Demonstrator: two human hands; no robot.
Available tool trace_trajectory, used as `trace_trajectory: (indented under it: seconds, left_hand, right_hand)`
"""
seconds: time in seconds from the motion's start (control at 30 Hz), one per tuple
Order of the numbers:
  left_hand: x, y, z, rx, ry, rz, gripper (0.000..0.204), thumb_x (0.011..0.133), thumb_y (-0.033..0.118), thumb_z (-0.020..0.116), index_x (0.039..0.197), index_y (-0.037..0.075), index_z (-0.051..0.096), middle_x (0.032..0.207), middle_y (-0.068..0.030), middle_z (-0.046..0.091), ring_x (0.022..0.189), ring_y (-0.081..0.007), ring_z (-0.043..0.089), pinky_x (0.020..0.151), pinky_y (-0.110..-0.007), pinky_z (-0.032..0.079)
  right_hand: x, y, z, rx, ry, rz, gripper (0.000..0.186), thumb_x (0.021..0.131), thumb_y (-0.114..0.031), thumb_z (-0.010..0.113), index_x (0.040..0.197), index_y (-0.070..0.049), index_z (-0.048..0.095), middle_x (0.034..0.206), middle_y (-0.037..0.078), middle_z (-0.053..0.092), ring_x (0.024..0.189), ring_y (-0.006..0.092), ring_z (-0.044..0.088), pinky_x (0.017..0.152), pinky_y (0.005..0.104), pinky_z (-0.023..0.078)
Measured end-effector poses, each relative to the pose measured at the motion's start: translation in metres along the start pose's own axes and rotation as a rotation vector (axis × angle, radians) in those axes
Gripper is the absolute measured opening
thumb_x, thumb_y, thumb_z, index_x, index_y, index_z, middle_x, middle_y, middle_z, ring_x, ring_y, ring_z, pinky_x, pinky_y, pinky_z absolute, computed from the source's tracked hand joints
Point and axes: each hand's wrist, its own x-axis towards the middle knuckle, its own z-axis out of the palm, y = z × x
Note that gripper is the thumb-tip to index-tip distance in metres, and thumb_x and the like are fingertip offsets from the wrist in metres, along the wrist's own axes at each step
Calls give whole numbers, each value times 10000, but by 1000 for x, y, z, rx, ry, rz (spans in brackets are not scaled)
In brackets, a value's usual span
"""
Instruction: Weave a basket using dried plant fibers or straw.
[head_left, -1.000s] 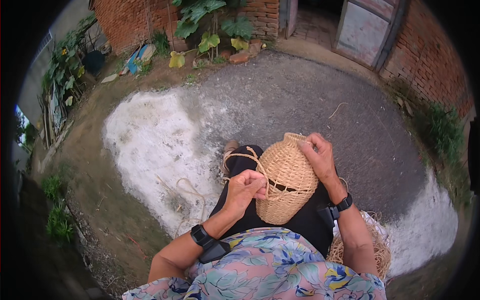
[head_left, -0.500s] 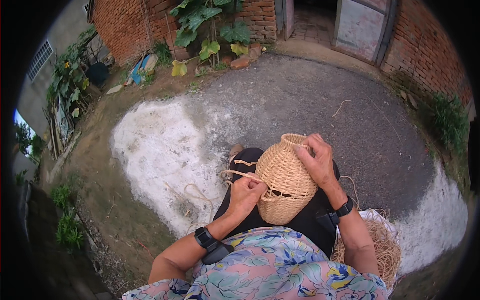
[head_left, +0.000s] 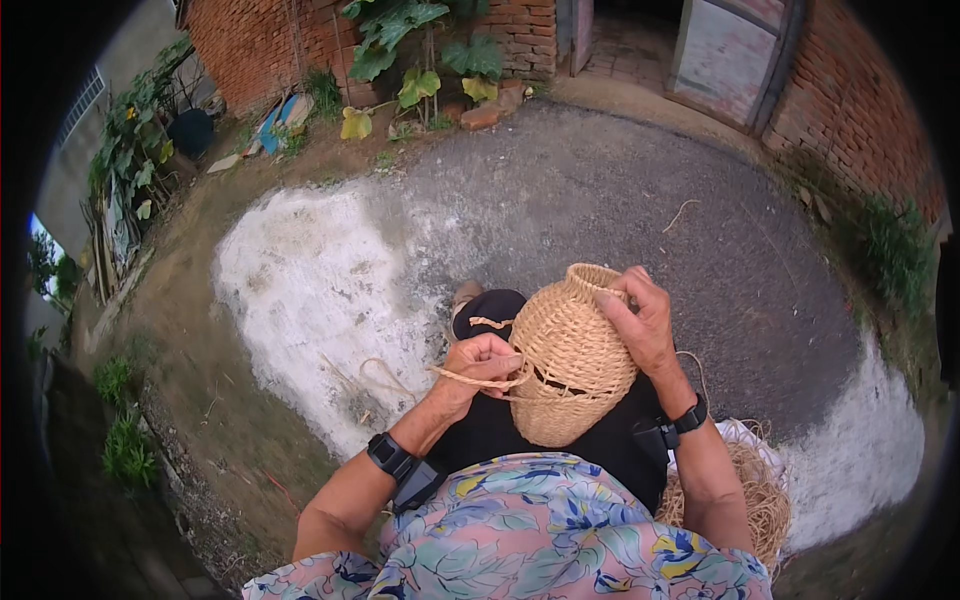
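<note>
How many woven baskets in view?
1: the woven basket on the person's lap, right hand at its rim, left hand at its left side. No others visible.

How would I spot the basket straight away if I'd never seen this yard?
Start at the flowered shirt at the bottom, then go up to the dark trousers. There, between the left hand and the right hand, is a rounded, straw-coloured basket. Unlike the loose tangle of cord at lower right, it is woven, with a narrow neck and a dark gap across its side.

Both bare forearms [head_left: 715,480] angle inward, the left hand [head_left: 478,366] pinched, the right hand [head_left: 645,322] curled, thumb [head_left: 618,311] extended.
</note>
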Motion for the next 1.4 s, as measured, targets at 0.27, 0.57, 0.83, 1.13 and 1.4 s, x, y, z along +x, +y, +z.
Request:
trace_trajectory:
  seconds: [0.27, 0.57, 0.83, 1.13, 1.4]
  left_hand:
    - [12, -19, -57, 789, 468, 63, 349, 725, 122, 708, 1052, 51, 607, 843, -119, 653, 793, -286, 648, 730, -394, 522]
    - [-2, 10, -13, 1018, 165, 993, 198, 745, 69, 764, 928, 27, 703, 916, -79, 666, 822, -239, 603, 736, -343, 496]
    - [18, -15, -45, 1106, 389, 825, 100, 820, 73, 717, 903, 24, 693, 796, -77, 663, 682, -210, 612, 606, -306, 504]
    - [39, -20, -29, -325, -153, -27, 202, 858, 146, 750, 961, 3, 653, 861, -86, 679, 693, -142, 667, 609, -264, 599]
    - [49, -24, -13, 477, 22, 524, 214, 764, 186, 685, 896, 18, 686, 735, -138, 671, 628, -230, 667, 545, -329, 491]
  right_hand:
    - [-1, 6, -4, 57, -34, 150, 225, 849, -165, 701, 738, -10, 582, 717, 22, 512, 729, 139, 465, 681, 302, 393]
    - [-6, 8, -5, 93, -37, 183, 199, 857, -129, 669, 744, -11, 556, 759, 18, 509, 745, 123, 463, 701, 287, 388]
    - [-8, 9, -8, 53, -15, 174, 170, 859, -102, 645, 748, -14, 550, 765, 18, 518, 751, 122, 467, 703, 283, 390]
    - [-8, 5, -7, 16, -5, 142, 159, 838, -103, 656, 754, -14, 555, 755, 29, 516, 745, 136, 475, 703, 291, 396]
    - [-6, -10, -7, -14, -7, 107, 155, 821, -99, 668, 747, -10, 565, 754, 45, 533, 748, 157, 482, 698, 312, 397]
